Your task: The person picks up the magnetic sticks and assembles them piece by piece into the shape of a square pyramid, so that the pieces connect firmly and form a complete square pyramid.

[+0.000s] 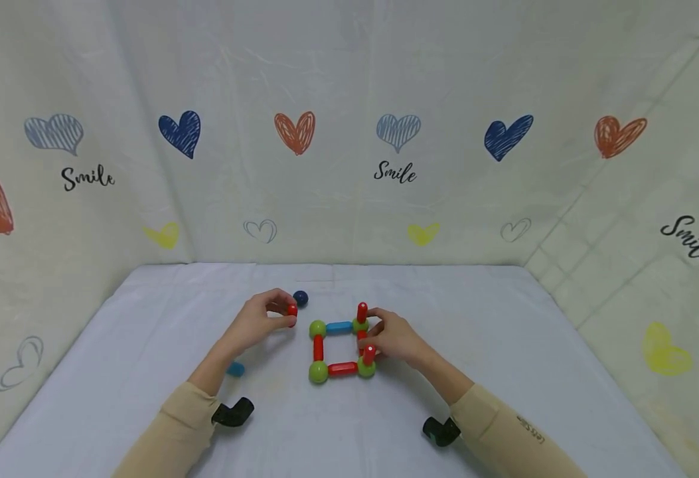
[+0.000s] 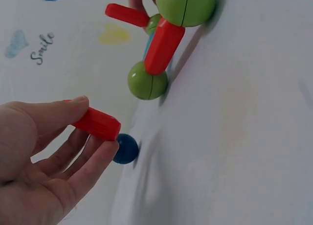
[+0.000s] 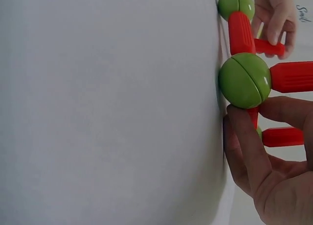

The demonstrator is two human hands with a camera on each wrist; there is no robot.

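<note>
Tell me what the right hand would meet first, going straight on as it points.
Probably the red rod running back from the near right green ball, almost at once: the right hand is right at that side, though exact contact is hard to judge.

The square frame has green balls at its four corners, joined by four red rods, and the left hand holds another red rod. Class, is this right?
No: the head view shows a blue rod along the far side, so three joining rods are red. The green balls and the red rod in the left hand are correct.
</note>
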